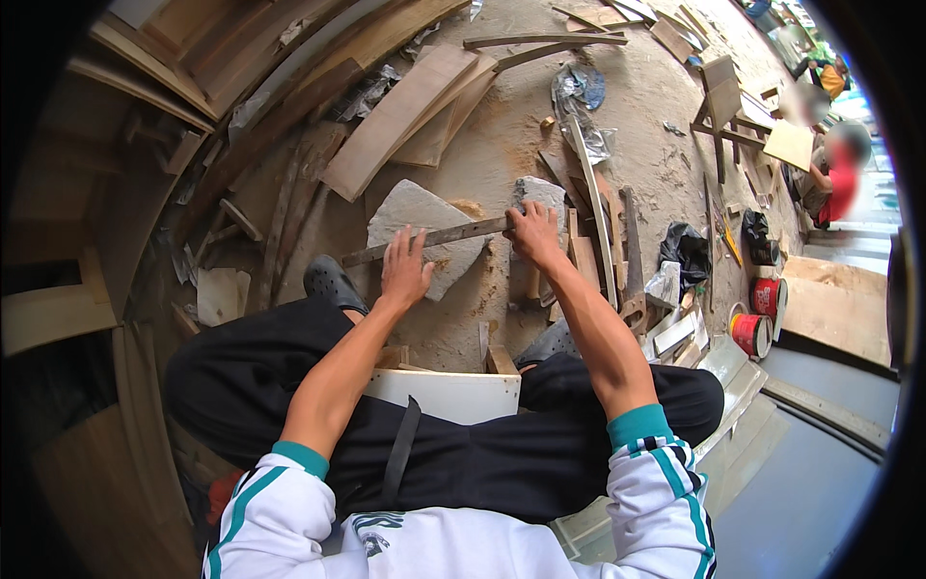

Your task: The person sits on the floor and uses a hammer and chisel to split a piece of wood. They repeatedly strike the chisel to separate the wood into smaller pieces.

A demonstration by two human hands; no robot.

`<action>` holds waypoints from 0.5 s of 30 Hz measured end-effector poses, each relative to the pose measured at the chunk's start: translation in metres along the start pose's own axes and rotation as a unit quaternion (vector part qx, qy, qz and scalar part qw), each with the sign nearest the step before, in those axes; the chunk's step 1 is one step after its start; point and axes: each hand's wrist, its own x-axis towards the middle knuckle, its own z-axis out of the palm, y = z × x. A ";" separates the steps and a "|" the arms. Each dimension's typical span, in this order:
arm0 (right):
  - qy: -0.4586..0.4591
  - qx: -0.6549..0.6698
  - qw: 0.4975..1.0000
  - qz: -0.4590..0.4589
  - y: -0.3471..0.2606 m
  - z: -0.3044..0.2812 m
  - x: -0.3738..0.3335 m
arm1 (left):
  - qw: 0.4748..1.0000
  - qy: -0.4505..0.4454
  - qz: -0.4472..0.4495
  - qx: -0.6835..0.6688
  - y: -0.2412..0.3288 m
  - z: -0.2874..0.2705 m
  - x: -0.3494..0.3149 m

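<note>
A long, thin, dark strip (463, 232), which looks like worn wood, lies slantwise over a flat grey stone slab (410, 209) on the ground in front of me. My right hand (535, 234) is closed around the strip's right end. My left hand (406, 267) rests on the strip left of its middle, with fingers stretched out and spread. Just beyond my right hand stands a smaller grey block (540, 192). Between my legs is a white board (449, 396), and a dark flat strap-like piece (401, 452) lies across my lap.
A handsaw (633, 256) lies to the right, beside a long pale strip (593, 212). Planks (400, 121) lie ahead left. Further right are a black plastic bag (684, 249), red tubs (750, 333) and a wooden chair (720, 101). A person in red (845, 179) sits at far right.
</note>
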 end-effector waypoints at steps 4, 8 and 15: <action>-0.021 0.007 0.999 0.033 0.004 0.009 0.009 | 0.995 -0.095 0.000 0.039 0.006 0.013 0.022; -0.040 0.107 0.993 0.043 0.020 0.023 0.001 | 0.990 -0.118 -0.025 0.066 0.006 0.029 0.031; -0.053 0.041 0.996 0.066 0.038 0.035 -0.029 | 0.987 -0.145 -0.024 0.066 0.005 0.030 0.039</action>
